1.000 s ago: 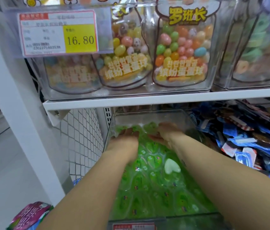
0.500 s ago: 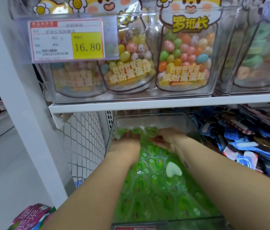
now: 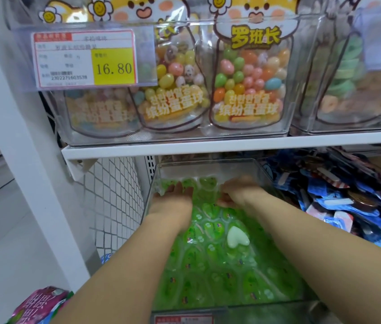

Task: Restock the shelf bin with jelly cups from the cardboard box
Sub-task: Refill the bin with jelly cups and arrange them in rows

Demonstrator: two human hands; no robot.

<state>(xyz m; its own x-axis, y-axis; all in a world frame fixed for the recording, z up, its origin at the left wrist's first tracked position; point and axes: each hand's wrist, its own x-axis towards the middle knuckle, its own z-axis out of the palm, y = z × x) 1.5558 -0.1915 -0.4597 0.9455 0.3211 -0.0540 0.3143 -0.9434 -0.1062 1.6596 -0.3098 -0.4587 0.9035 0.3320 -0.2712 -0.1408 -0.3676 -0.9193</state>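
View from the head, looking down into shop shelving, told from left to right.

At lower left a pink snack packet (image 3: pixel 39 307) lies outside the shelving. A white mesh panel (image 3: pixel 112 195) forms the side of the shelving. Above, a price label (image 3: pixel 84 58) reading 16.80 is fixed to a clear tub holding bagged candy eggs (image 3: pixel 248 85).

Beneath that shelf sits the clear shelf bin (image 3: pixel 155 183), covered almost wall to wall with green jelly cups (image 3: pixel 208 265). The left hand (image 3: pixel 175 195) lies at the back of the bin, fingers straight and pressing on the cups, grasping nothing. Among the green lies 1 pale heart-shaped cup (image 3: pixel 237 237) (probably turned bottom up). The right hand (image 3: pixel 238 190) is also at the back. Its fingers bend down among the cups, and whether they pinch 1 cannot be told. Further right, a heap of blue packets (image 3: pixel 348 206) fills the neighbouring space. The cardboard box is out of view.

Over the last 1 second very little has changed. Both hands remain at the back row and the pale cup lies where it did. The view has tipped up a little, so more of the cartoon faces on the candy bags now shows. This suggests the cups are already in and are being levelled toward the back, so the restock looks close to done.
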